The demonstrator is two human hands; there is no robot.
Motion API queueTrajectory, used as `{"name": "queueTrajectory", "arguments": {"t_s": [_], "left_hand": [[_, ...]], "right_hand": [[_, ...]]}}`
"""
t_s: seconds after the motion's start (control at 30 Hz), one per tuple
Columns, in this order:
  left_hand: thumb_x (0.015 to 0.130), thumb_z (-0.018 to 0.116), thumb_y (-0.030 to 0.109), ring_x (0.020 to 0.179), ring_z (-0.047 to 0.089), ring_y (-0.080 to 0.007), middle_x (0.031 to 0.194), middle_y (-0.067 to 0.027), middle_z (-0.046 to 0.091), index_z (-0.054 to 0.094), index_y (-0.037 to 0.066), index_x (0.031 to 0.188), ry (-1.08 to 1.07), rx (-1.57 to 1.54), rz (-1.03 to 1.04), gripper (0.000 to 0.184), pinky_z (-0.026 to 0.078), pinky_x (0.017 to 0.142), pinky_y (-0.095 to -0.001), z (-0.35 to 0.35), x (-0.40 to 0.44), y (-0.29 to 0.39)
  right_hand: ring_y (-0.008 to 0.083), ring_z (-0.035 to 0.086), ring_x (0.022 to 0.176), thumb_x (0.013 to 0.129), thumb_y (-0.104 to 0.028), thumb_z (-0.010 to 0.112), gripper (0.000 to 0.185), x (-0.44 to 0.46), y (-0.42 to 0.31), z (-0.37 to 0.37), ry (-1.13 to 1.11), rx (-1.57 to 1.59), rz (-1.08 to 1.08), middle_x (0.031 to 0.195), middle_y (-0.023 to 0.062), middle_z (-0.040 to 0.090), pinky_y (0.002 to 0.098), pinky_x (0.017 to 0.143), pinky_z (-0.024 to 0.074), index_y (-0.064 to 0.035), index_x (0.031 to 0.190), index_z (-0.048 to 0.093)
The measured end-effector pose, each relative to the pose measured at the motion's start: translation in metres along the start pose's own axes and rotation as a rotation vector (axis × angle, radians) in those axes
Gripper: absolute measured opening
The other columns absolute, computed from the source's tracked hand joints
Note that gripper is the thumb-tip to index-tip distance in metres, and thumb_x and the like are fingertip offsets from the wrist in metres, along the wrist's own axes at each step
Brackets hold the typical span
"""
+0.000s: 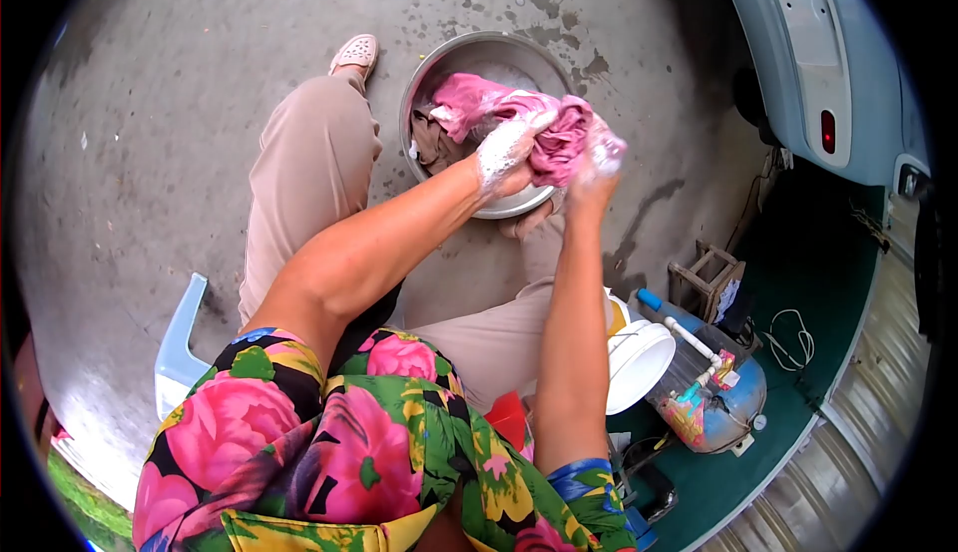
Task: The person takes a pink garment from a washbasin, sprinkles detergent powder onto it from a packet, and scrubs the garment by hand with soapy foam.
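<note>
A pink cloth garment (562,143), bunched up and sudsy, is held above a round metal basin (412,103). My left hand (507,156), covered in white foam, is closed on the bunched cloth from the left. On its other side my right hand (597,158), foamy and blurred by motion, also grips it. Part of the pink cloth trails down to the left into the basin. A brown cloth (435,145) lies inside, against the basin's left wall. Whatever is at the bottom under the hands is hidden.
Wet spots mark the concrete floor (200,83) behind the basin. To the right are a white bucket (641,367), a tank with pipes (733,407) and a small wooden stool (707,282). A light-blue vehicle (868,73) stands at the upper right. A pale-blue plastic piece (182,337) is at the left.
</note>
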State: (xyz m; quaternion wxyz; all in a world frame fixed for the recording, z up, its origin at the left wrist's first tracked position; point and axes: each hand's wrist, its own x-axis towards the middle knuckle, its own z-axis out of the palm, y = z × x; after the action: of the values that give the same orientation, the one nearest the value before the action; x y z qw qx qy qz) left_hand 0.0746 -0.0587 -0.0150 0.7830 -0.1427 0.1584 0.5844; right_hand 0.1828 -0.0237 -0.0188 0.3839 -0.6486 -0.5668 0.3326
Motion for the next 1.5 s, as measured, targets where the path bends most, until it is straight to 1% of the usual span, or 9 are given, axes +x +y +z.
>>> {"name": "queueTrajectory", "arguments": {"t_s": [0.23, 0.37, 0.4, 0.53, 0.67, 0.8, 0.97, 1.17, 1.5], "left_hand": [[0.075, 0.046, 0.060, 0.118, 0.037, -0.0232, 0.128, -0.0152, 0.038, 0.031, -0.002, 0.125, -0.107, -0.039, -0.245, 0.081, 0.040, 0.088, -0.0359, -0.023, 0.007, 0.026], [0.086, 0.047, 0.032, 0.109, 0.045, -0.0223, 0.126, -0.0136, 0.040, 0.028, -0.001, 0.126, -0.070, 0.130, -0.090, 0.055, 0.042, 0.087, -0.0317, -0.050, 0.022, 0.014], [0.086, 0.046, 0.015, 0.105, 0.049, -0.0203, 0.121, -0.0110, 0.045, 0.037, 0.002, 0.123, -0.460, -0.251, -0.260, 0.040, 0.042, 0.086, -0.0291, -0.080, 0.043, -0.003], [0.088, 0.043, 0.016, 0.100, 0.052, -0.0204, 0.106, -0.0099, 0.055, 0.052, 0.002, 0.100, -0.062, -0.017, 0.022, 0.021, 0.040, 0.091, -0.0355, 0.005, -0.014, -0.018], [0.089, 0.040, 0.021, 0.095, 0.054, -0.0204, 0.104, -0.0105, 0.056, 0.051, 0.003, 0.099, 0.028, -0.051, -0.135, 0.024, 0.040, 0.090, -0.0347, 0.004, -0.005, 0.003], [0.088, 0.041, 0.018, 0.088, 0.055, -0.0177, 0.093, -0.0070, 0.057, 0.053, 0.006, 0.095, -0.362, -0.218, -0.096, 0.019, 0.045, 0.081, -0.0318, -0.053, 0.020, -0.003], [0.081, 0.050, 0.005, 0.095, 0.055, -0.0180, 0.099, -0.0108, 0.057, 0.055, -0.001, 0.094, -0.145, 0.060, 0.023, 0.015, 0.043, 0.089, -0.0315, 0.014, -0.013, 0.003], [0.086, 0.044, 0.017, 0.102, 0.052, -0.0269, 0.110, -0.0189, 0.051, 0.044, -0.004, 0.107, -0.162, -0.083, -0.068, 0.030, 0.040, 0.092, -0.0386, 0.004, -0.006, 0.022], [0.090, 0.035, 0.029, 0.101, 0.051, -0.0282, 0.112, -0.0210, 0.049, 0.043, -0.006, 0.109, -0.076, -0.104, -0.073, 0.040, 0.038, 0.093, -0.0394, -0.004, 0.003, 0.014]], "right_hand": [[0.0238, 0.053, 0.075, 0.066, -0.005, 0.065, 0.019, -0.090, -0.072, 0.009, -0.163, -0.105, -0.451, 0.080, 0.0114, 0.054, 0.0320, 0.070, 0.0421, -0.0011, 0.083, 0.058], [0.0300, 0.052, 0.078, 0.065, -0.009, 0.066, 0.026, -0.086, -0.066, 0.009, -0.257, -0.092, -0.502, 0.085, 0.0166, 0.052, 0.0344, 0.071, 0.0420, 0.0012, 0.086, 0.055], [0.0299, 0.052, 0.079, 0.065, -0.012, 0.066, 0.026, -0.074, -0.052, 0.013, -0.198, -0.142, -0.502, 0.085, 0.0172, 0.052, 0.0345, 0.071, 0.0420, 0.0012, 0.085, 0.055], [0.0243, 0.057, 0.069, 0.073, -0.014, 0.063, 0.019, 0.016, -0.009, -0.011, 0.028, -0.323, -0.124, 0.075, 0.0107, 0.057, 0.0329, 0.062, 0.0442, -0.0001, 0.084, 0.055], [0.0241, 0.058, 0.076, 0.073, -0.012, 0.064, 0.022, -0.031, -0.034, 0.003, -0.005, -0.176, -0.375, 0.084, 0.0123, 0.056, 0.0317, 0.070, 0.0452, -0.0004, 0.089, 0.056], [0.0211, 0.057, 0.075, 0.073, -0.012, 0.064, 0.021, -0.059, -0.025, 0.020, -0.006, -0.248, -0.493, 0.086, 0.0110, 0.057, 0.0302, 0.069, 0.0452, -0.0002, 0.087, 0.054], [0.0205, 0.057, 0.069, 0.078, -0.015, 0.060, 0.017, 0.021, 0.018, -0.019, 0.129, -0.270, -0.287, 0.075, 0.0103, 0.059, 0.0304, 0.064, 0.0447, 0.0004, 0.085, 0.057], [0.0160, 0.054, 0.087, 0.080, -0.013, 0.055, 0.024, 0.009, 0.024, -0.063, -0.583, 0.373, 0.377, 0.097, 0.0042, 0.057, 0.0281, 0.079, 0.0426, -0.0016, 0.102, 0.053], [0.0197, 0.041, 0.112, 0.081, -0.011, 0.056, 0.049, -0.033, -0.015, 0.004, -0.410, 0.882, 0.258, 0.122, 0.0093, 0.042, 0.0327, 0.098, 0.0294, -0.0015, 0.122, 0.033]]}}
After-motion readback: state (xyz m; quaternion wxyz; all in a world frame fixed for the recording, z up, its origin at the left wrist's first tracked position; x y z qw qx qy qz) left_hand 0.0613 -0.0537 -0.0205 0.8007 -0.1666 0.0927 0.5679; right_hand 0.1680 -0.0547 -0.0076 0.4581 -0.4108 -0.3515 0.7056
